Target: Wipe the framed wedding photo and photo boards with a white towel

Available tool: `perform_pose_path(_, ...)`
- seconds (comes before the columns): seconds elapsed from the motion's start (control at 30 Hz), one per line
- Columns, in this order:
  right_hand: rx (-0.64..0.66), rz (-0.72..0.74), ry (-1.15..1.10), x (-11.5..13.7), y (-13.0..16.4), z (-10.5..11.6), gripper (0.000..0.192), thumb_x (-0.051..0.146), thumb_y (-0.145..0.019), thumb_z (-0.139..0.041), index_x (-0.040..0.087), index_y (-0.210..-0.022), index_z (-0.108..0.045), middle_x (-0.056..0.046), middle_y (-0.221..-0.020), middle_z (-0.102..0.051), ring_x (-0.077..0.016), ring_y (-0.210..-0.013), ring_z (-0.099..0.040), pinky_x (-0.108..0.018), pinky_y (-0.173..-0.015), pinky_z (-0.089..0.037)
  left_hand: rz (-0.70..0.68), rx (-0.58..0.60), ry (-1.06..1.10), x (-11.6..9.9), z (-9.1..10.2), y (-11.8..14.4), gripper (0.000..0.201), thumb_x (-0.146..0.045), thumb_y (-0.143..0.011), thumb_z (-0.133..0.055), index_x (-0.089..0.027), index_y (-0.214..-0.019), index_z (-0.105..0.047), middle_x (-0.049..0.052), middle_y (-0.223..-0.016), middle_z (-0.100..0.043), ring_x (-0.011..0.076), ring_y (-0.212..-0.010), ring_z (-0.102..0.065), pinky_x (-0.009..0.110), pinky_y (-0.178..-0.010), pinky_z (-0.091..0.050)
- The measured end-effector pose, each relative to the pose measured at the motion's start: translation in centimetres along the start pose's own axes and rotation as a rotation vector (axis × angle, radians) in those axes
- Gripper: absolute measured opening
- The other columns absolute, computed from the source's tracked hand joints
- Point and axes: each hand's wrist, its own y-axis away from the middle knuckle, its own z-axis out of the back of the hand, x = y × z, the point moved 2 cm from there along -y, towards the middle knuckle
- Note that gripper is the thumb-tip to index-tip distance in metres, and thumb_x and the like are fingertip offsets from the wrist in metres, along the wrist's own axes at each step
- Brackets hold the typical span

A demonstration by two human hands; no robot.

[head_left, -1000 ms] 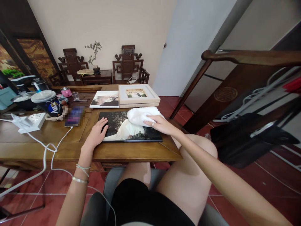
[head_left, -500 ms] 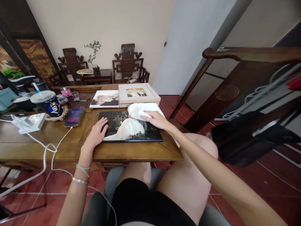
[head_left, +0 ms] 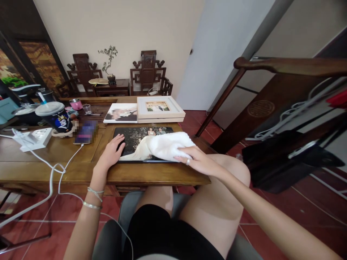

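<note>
You sit at a long wooden desk (head_left: 67, 159) that runs across the left and centre of the frame, its near edge just above your knees. Flat on the desk at centre lies a dark glossy photo panel (head_left: 134, 139) showing a figure in a white dress. Behind it, toward the upper centre, a cream picture frame (head_left: 160, 108) lies flat with a smaller photo print (head_left: 121, 112) touching its left side. On the right half of the photo panel sits a bunched white cloth (head_left: 169, 144), reaching to the panel's lower right corner. Your right hand (head_left: 195, 161) lies palm down on the cloth's near edge, fingers spread and pressing on it rather than closed around it. Your left hand (head_left: 111, 153) rests flat and open on the panel's lower left corner, fingertips on the dark surface. At the left of the frame stand a lidded cup (head_left: 55, 116) with a straw, a white power strip (head_left: 34, 137) and, between the cup and the panel, a phone (head_left: 86, 132) with a white cable (head_left: 55, 173) trailing off the desk's front edge.
</note>
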Motion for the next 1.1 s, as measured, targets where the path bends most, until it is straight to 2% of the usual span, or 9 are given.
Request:
perform_pose_path(0.1, -0.023, -0.002, -0.038, -1.7, -2.7, 0.7, 0.049, 0.062, -0.087, -0.048, 0.02, -0.062, -0.052, -0.001, -0.066, -0.056, -0.0202, -0.066, -0.052, -0.031, -0.069, -0.042, 0.001, 0.0, 0.008, -0.1, 0.1, 0.0, 0.046, -0.04, -0.096, -0.04, -0.014, -0.128, -0.06, 0.013, -0.142, -0.055, 0.0258, -0.139, -0.042, 0.048, -0.118, -0.031)
perform_pose_path(0.23, -0.09, -0.043, -0.097, -4.4, -6.8, 1.4, 0.047, 0.063, -0.083, -0.052, 0.018, -0.076, -0.065, -0.006, -0.084, -0.068, -0.027, -0.083, -0.058, -0.036, -0.081, -0.043, 0.005, 0.004, 0.019, -0.2, 0.2, 0.0, 0.048, -0.041, -0.096, -0.038, -0.012, -0.128, -0.061, 0.015, -0.142, -0.054, 0.026, -0.14, -0.042, 0.047, -0.118, -0.03)
perform_pose_path(0.33, -0.133, -0.07, -0.121, -6.1, -9.2, 1.6, 0.047, 0.06, -0.081, -0.054, 0.016, -0.082, -0.069, -0.008, -0.094, -0.071, -0.0277, -0.088, -0.059, -0.038, -0.086, -0.043, 0.004, 0.009, 0.019, -0.3, 0.2, -0.1, 0.048, -0.041, -0.096, -0.039, -0.012, -0.128, -0.061, 0.015, -0.142, -0.054, 0.0262, -0.139, -0.042, 0.048, -0.118, -0.031)
perform_pose_path(0.47, -0.175, -0.085, -0.115, -7.3, -11.1, 1.6, 0.048, 0.059, -0.081, -0.054, 0.014, -0.086, -0.071, -0.008, -0.101, -0.071, -0.0285, -0.092, -0.06, -0.038, -0.089, -0.042, 0.002, 0.015, 0.007, -0.3, 0.3, -0.1, 0.049, -0.041, -0.096, -0.038, -0.01, -0.127, -0.061, 0.016, -0.142, -0.054, 0.0258, -0.139, -0.043, 0.047, -0.118, -0.031)
perform_pose_path(0.57, -0.201, -0.082, -0.08, -7.0, -11.2, 1.5, 0.047, 0.058, -0.083, -0.052, 0.015, -0.087, -0.072, -0.009, -0.104, -0.072, -0.0298, -0.096, -0.06, -0.038, -0.091, -0.042, 0.003, 0.009, 0.009, -0.4, 0.4, -0.1, 0.049, -0.041, -0.096, -0.038, -0.011, -0.127, -0.061, 0.015, -0.142, -0.055, 0.0253, -0.139, -0.043, 0.047, -0.118, -0.031)
perform_pose_path(0.73, -0.172, -0.084, -0.015, -4.9, -8.6, 1.1, 0.042, 0.055, -0.088, -0.048, 0.018, -0.084, -0.069, -0.009, -0.1, -0.072, -0.0299, -0.095, -0.061, -0.038, -0.089, -0.042, 0.009, 0.006, 0.017, -0.4, 0.4, -0.1, 0.048, -0.04, -0.096, -0.037, -0.012, -0.127, -0.061, 0.015, -0.142, -0.055, 0.0256, -0.139, -0.043, 0.047, -0.118, -0.03)
perform_pose_path(0.93, -0.059, -0.034, 0.031, -0.1, -1.1, -0.3, 0.046, 0.057, -0.092, -0.044, 0.022, -0.066, -0.058, -0.005, -0.075, -0.067, -0.0286, -0.081, -0.062, -0.039, -0.083, -0.045, 0.009, -0.012, 0.022, -0.2, 0.1, -0.1, 0.046, -0.04, -0.096, -0.038, -0.014, -0.127, -0.061, 0.013, -0.142, -0.055, 0.0257, -0.139, -0.043, 0.048, -0.118, -0.031)
perform_pose_path(1.03, -0.048, -0.047, 0.058, 1.8, 2.3, -1.0, 0.045, 0.058, -0.091, -0.043, 0.023, -0.07, -0.062, -0.006, -0.08, -0.068, -0.0309, -0.086, -0.063, -0.041, -0.085, -0.046, 0.008, -0.009, 0.022, -0.1, 0.0, 0.0, 0.047, -0.04, -0.096, -0.038, -0.013, -0.127, -0.061, 0.014, -0.141, -0.055, 0.0259, -0.139, -0.043, 0.048, -0.118, -0.031)
perform_pose_path(1.1, -0.062, -0.049, 0.074, 2.5, 3.4, -1.0, 0.045, 0.06, -0.09, -0.043, 0.024, -0.073, -0.064, -0.007, -0.084, -0.069, -0.0313, -0.088, -0.062, -0.041, -0.085, -0.046, 0.003, -0.006, 0.019, -0.1, 0.0, 0.0, 0.047, -0.039, -0.096, -0.037, -0.012, -0.127, -0.061, 0.015, -0.142, -0.055, 0.0259, -0.139, -0.043, 0.047, -0.118, -0.031)
